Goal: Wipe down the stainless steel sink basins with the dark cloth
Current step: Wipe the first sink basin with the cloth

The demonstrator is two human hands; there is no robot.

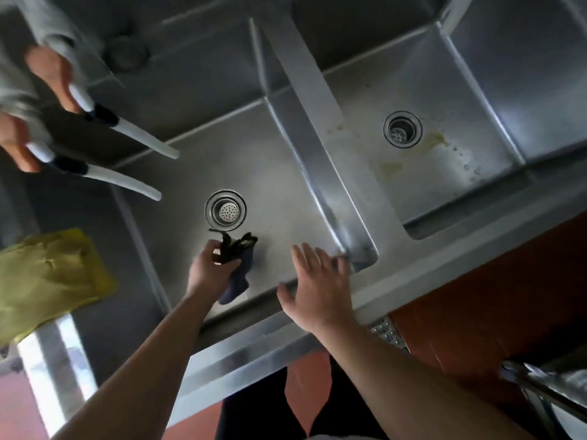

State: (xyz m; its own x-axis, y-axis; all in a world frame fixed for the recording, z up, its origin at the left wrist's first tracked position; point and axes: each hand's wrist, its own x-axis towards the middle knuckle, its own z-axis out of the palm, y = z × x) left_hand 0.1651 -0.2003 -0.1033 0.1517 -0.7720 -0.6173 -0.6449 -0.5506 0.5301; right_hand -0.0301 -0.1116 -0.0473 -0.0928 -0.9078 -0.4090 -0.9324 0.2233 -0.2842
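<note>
My left hand (211, 265) grips the dark cloth (236, 265), a frayed dark blue rag, over the near part of the left steel basin (279, 192), just below its round drain (225, 210). My right hand (320, 287) hovers open, fingers spread, over the basin's front rim and near right corner. The right basin (444, 182) lies beyond the steel divider (343, 173) and carries yellowish stains around its drain (402, 131).
Another person's hands (47, 74) at the upper left hold two white hoses with dark collars (133, 134) pointing into the left basin. A yellow cloth (47, 274) lies on the left edge. Red floor tiles (492, 296) show below the front rim.
</note>
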